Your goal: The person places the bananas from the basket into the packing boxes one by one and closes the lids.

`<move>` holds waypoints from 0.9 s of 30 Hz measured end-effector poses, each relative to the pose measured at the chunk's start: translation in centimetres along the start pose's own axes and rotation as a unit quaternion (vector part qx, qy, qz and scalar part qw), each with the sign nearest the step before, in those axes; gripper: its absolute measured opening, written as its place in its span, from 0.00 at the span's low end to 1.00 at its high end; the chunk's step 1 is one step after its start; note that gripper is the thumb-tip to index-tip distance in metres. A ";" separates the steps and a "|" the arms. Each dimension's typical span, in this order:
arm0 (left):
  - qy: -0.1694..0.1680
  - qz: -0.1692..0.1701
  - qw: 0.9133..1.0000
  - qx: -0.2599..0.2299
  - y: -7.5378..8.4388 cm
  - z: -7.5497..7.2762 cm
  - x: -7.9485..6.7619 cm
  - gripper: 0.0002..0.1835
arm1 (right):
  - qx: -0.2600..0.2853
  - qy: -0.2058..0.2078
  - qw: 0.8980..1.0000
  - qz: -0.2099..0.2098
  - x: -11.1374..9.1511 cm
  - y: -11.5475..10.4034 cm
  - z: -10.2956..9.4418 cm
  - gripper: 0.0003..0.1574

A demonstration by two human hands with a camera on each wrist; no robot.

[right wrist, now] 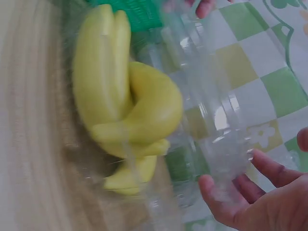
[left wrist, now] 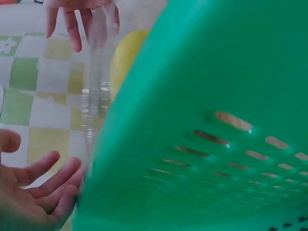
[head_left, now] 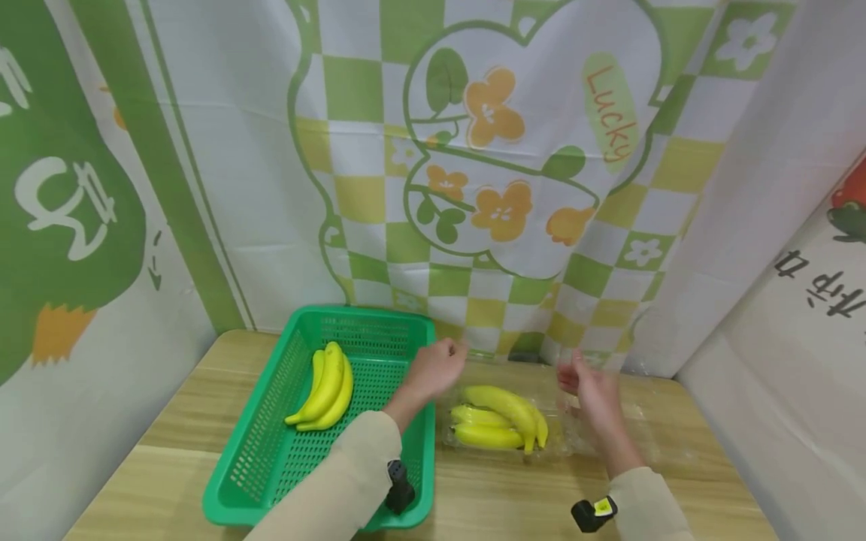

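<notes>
A clear plastic container (head_left: pixel 561 447) lies on the table with several yellow bananas (head_left: pixel 501 421) in it. My right hand (head_left: pixel 595 394) is at its far right part; in the right wrist view, the fingertips (right wrist: pixel 216 195) touch the clear plastic with the fingers spread. My left hand (head_left: pixel 436 368) is over the right rim of the green basket (head_left: pixel 433 466), near the container's left end. The left wrist view shows its fingers (left wrist: pixel 55 185) loosely bent with nothing in them. Inside the basket lies a bunch of yellow bananas (head_left: pixel 328 391), against the left side.
Under everything is a wooden table (head_left: pixel 501 496). A printed curtain (head_left: pixel 467 285) hangs along its back edge, behind both hands. A small dark object (head_left: pixel 528 352) shows at that edge. White printed sheets (head_left: pixel 778 361) stand at the sides.
</notes>
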State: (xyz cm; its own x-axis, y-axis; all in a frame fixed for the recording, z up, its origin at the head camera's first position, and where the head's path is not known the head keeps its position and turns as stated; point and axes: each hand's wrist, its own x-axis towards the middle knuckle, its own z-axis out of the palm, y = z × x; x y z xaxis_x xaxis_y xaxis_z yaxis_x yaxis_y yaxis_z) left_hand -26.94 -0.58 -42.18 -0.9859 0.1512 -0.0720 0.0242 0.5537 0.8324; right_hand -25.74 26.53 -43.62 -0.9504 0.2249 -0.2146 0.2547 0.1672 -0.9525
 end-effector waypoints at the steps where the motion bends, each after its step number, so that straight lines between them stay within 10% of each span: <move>1: -0.008 0.006 1.000 0.014 0.1 0.0 -0.2 0.25 | -0.003 0.000 1.000 0.004 -0.2 0.2 0.1 0.43; 9: -0.023 0.044 0.997 0.060 1.7 0.6 -2.9 0.22 | -0.061 0.012 0.998 -0.015 -1.3 1.1 -0.1 0.47; 17: 0.007 0.052 0.993 -0.107 3.1 3.2 -7.2 0.15 | -0.076 0.073 0.994 -0.034 -4.1 2.2 -1.2 0.29; 27: 0.017 -0.021 0.963 -0.268 1.3 8.0 -10.3 0.14 | 0.045 0.006 0.997 0.061 -7.9 5.9 1.0 0.27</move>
State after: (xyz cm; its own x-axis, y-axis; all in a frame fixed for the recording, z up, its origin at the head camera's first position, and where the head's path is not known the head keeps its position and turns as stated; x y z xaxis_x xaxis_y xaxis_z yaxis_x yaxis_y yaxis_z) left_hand -15.48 5.10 -44.72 -0.9892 0.1062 -0.1009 -0.0956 0.0541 0.9939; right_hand -16.94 24.73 -47.74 -0.9115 0.2494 -0.3272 0.3498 0.0510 -0.9354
